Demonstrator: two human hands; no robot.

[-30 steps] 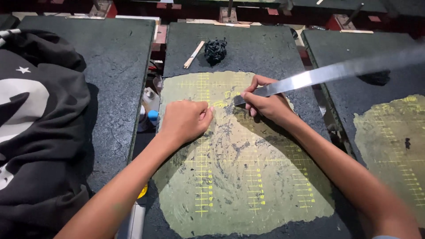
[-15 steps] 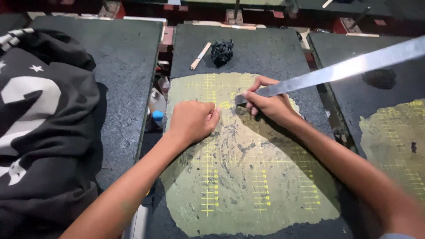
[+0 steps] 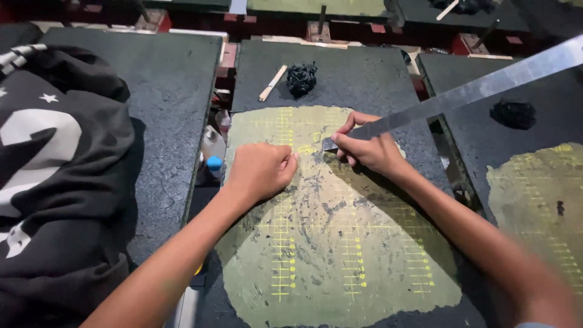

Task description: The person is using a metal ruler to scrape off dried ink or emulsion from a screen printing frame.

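- Dark slate-grey rectangular pallets are standing side by side across a workshop, and the middle surface [image 3: 364,73] is carrying a worn yellow-green patch with faint yellow grid lines [image 3: 340,243]; that patch is the landmark for everything below.
- Over the upper part of the patch, the right hand [image 3: 367,149] is gripping the near end of a long flat steel ruler-like blade [image 3: 461,94], fingers wrapped tight round it, the blade's end touching the patch and its length angling up and away to the right.
- Just left of that contact point, the left hand [image 3: 261,170] is resting as a loose fist on the patch, holding nothing that I can see, seemingly bracing.
- Judging from the grey smears below the hands, the coating on the patch is being scraped, and much of it appears to be already worked; the next stroke would call for a low blade angle and steady downward pressure, with the bracing fist kept out of the edge's path.
- Beyond the patch's far edge, a crumpled black lump [image 3: 301,79] and a pale wooden stick [image 3: 272,83] are lying near each other.
- Left of the patch, across a gap holding a small bottle with a blue cap [image 3: 214,165], a black garment with white print [image 3: 54,176] is draped over the neighbouring pallet.
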